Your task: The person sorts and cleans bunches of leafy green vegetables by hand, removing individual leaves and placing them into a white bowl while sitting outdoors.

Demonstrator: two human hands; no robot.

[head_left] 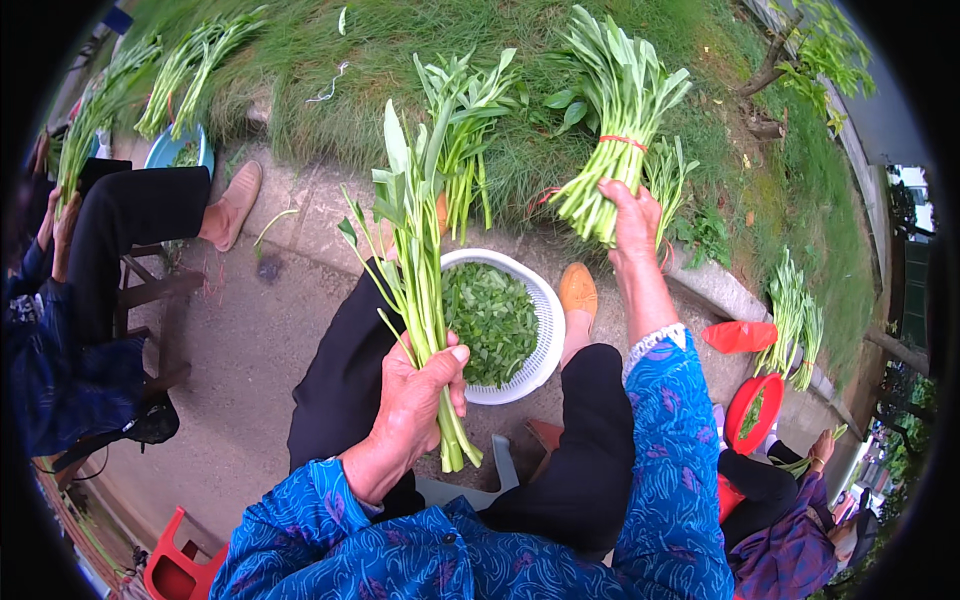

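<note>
My left hand (410,400) is closed around several loose stalks of water spinach (420,260), held upright with leaves up and cut ends below the fist. My right hand (632,220) reaches forward and grips the lower stems of a thick water spinach bunch (620,130) tied with a red band; some fingers are hidden. Between my legs sits a white plastic basket (553,350) with cut green pieces (490,325) inside. Another bunch (465,140) rests on the grass edge behind the basket, and a smaller one (668,185) lies beside my right hand.
A stone kerb (310,215) borders the grass. On the left, a person (60,320) holds stalks near a blue basin (185,155). At right, another person (785,530) works by a red basin (755,412), with bunches (790,320) along the kerb. A red stool (180,565) stands lower left.
</note>
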